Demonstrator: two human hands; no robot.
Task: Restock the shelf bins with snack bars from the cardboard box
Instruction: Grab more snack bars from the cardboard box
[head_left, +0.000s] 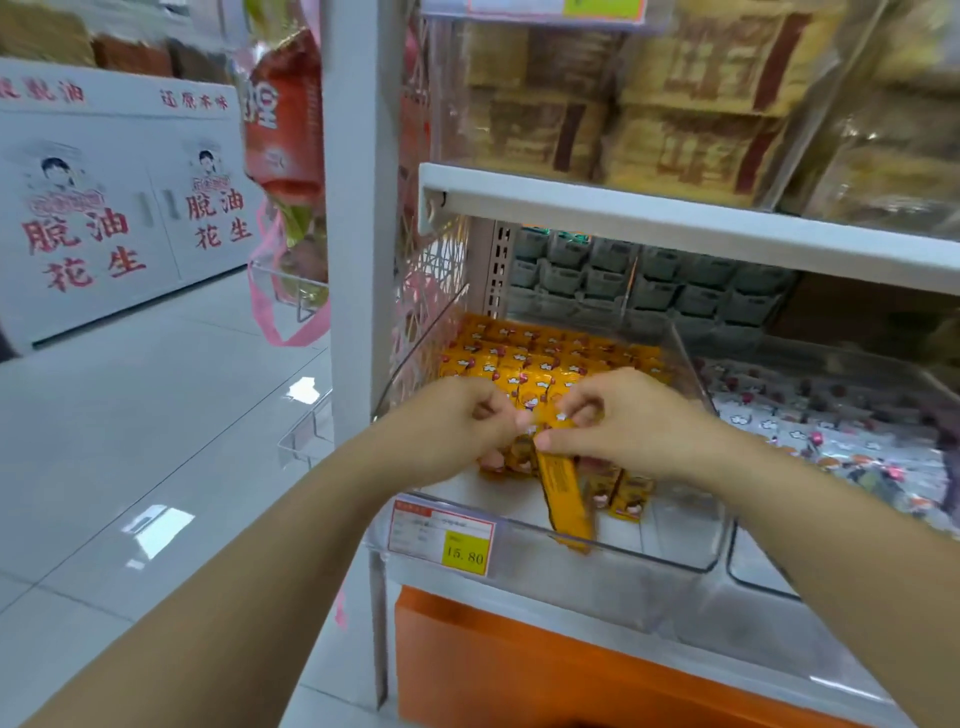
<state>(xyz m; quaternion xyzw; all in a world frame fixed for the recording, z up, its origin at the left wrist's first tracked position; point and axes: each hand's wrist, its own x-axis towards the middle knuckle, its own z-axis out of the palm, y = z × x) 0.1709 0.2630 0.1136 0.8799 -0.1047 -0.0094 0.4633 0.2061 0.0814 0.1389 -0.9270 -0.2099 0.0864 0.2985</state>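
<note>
Desk: Hands first. What have you got?

Operator: Both sit close together over the near half of the bin (649, 564). I see the left hand (457, 431) with its fingers curled, pinching the top end of a bar (563, 493). The right hand (628, 421) pinches that same end from the right, thumb below and fingers curled above. Neither hand is spread wide.

Desk: How does the bar lie?

Operator: It hangs from the fingertips in a yellow wrapper, tilted, with its lower end nearer me and down by the bin's near wall. Whether it touches that wall I cannot tell, because the picture is soft there.

Desk: And the bin itself?

Operator: It is clear plastic and sits on the lower shelf, just right of the white post (358, 208). Yellow bars (545, 364) stand in rows across its far part, right up to the hands, and a few more stand beneath them. A price tag (441, 535) on its near left corner reads 15.80.

Desk: Around it?

Operator: To the right is a second bin (753, 582) holding white-wrapped packs. Above it, a shelf board (675, 223) carries brown packs (649, 114). Grey packs (623, 280) are stacked far behind. Below me is an orange base (519, 665). Off left, across the pale floor (130, 415), stands a white display (104, 208) with red characters, and a red bag (283, 119) hangs beside the post.
</note>
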